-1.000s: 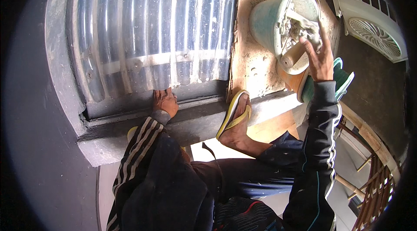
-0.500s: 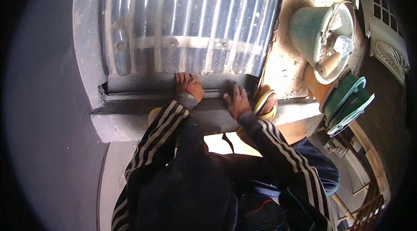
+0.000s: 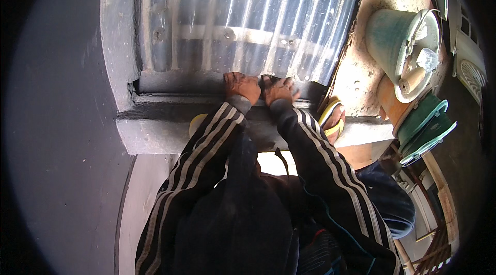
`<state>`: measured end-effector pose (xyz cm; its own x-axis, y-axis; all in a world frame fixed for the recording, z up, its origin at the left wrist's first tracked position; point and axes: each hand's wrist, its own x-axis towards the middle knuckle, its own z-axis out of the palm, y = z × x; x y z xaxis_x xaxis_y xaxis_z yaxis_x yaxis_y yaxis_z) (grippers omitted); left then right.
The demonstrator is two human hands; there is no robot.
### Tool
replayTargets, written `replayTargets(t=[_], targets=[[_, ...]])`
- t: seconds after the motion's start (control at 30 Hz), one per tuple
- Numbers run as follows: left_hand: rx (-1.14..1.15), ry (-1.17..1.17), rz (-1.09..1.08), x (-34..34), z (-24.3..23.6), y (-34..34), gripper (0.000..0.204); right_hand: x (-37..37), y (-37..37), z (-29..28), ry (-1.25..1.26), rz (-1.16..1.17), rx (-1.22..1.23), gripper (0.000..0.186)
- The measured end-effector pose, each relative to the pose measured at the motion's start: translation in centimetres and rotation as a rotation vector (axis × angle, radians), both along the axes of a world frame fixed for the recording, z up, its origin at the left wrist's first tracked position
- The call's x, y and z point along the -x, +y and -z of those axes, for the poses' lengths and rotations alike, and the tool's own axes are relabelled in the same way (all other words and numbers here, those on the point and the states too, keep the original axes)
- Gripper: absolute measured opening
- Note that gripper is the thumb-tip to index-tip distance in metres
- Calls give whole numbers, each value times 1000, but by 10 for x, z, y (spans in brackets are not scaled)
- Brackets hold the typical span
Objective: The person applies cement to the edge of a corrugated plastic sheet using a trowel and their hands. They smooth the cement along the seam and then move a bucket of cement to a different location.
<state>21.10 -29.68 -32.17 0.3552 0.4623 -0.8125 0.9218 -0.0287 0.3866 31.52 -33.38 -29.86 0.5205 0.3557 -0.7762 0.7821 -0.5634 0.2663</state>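
Now that my right hand (image 3: 279, 90) has left the bucket (image 3: 388, 34) at right to join my left hand (image 3: 243, 87), both are at the far-side corrugated sheet's (image 3: 248, 11) near edge, fingers partly hidden, closure and hold indeterminable.

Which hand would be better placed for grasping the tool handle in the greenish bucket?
Probably the right hand: it is nearer the handle and bucket. The left hand is farther away, and both are at the lower edge of the corrugated sheet.
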Motion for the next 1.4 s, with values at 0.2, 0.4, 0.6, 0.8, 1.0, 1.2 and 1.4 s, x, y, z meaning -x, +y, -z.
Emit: replayTargets(t=[0.2, 0.4, 0.6, 0.8, 1.0, 1.2, 1.4], targets=[[-470, 237, -63, -4, 0, -15, 44, -35, -28, 45, -26, -362, -162, 52], [-428, 176, 63, 12, 43, -26, 36, -17, 6, 31, 218, -365, 54, 45], [-112, -160, -19, 11, 17, -18, 57, -6, -25, 23, 572, -428, -705, 37], [-294, 25, -251, 2, -12, -5, 58, -71, -66, 42, -168, -475, -520, 55], [-496, 601, -156, 15, 48, -22, 61, -108, -37, 77, -135, 305, -123, 66], [-420, 739, -171, 36, 120, -24, 71, -52, -30, 70, 153, -329, -26, 58], [-367, 696, -152, 62, 134, -31, 78, -43, 2, -15, 6, -144, -111, 67]])
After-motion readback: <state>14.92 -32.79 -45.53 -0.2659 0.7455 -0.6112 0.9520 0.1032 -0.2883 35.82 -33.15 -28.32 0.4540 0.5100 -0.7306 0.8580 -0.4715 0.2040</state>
